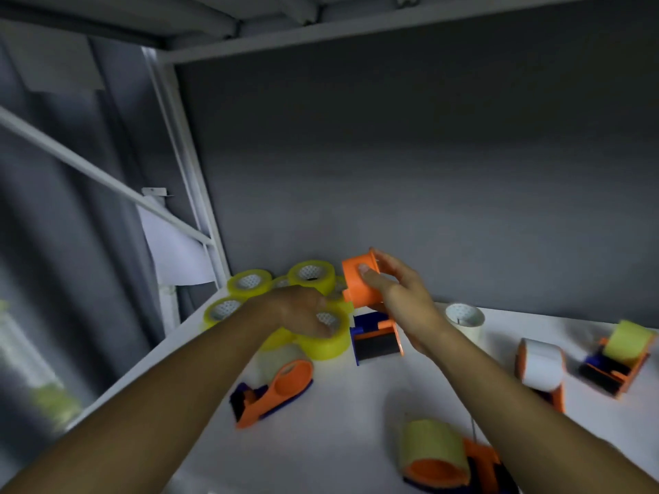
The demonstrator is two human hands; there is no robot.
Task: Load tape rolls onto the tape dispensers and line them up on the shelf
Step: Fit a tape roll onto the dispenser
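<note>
My right hand [396,290] holds an empty orange and blue tape dispenser [367,304] by its orange hub, lifted above the white shelf [356,404]. My left hand [303,311] reaches over a yellow tape roll [328,338] and grips its top edge. More yellow rolls [249,283] are clustered behind it at the back left corner. Several loaded dispensers lie around: one with a clear roll [274,383] near my left forearm, one with a white roll [542,369], and two with yellow rolls [620,354] [442,454].
A white tape roll [465,320] stands upright near the grey back wall [428,172]. White shelf posts [192,194] rise at the left corner, and an upper shelf board [321,33] runs overhead. The shelf's left edge drops off beside my left arm.
</note>
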